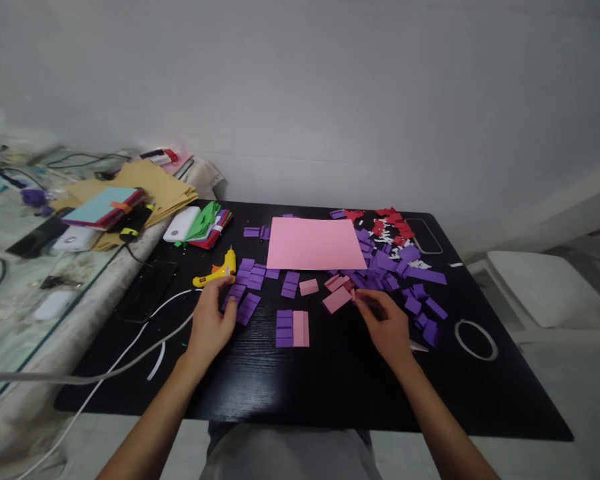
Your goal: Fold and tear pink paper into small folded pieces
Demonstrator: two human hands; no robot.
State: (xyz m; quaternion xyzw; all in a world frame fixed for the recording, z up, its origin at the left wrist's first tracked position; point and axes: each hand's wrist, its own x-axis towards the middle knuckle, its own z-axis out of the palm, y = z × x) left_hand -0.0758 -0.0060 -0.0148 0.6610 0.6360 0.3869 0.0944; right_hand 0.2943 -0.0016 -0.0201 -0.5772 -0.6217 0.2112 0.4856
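Observation:
My left hand (211, 321) is over the purple folded paper pieces (250, 275) at the left. Its thumb and index finger are apart, with part of a purple piece showing between them. My right hand (386, 325) pinches a small pink folded paper piece (353, 294) by its edge, beside other pink folded pieces (336, 300). Between my hands, a purple folded piece (284, 329) and a pink folded piece (301, 329) lie side by side, touching. A pink paper sheet (315, 243) lies flat behind them.
A yellow glue gun (223, 269) with a cord lies beyond my left hand. Purple pieces (385, 261) and red scraps (395, 223) are heaped at the right. A tape ring (476, 340) is near the right edge of the black table (300, 393). Scissors are partly hidden under my right hand.

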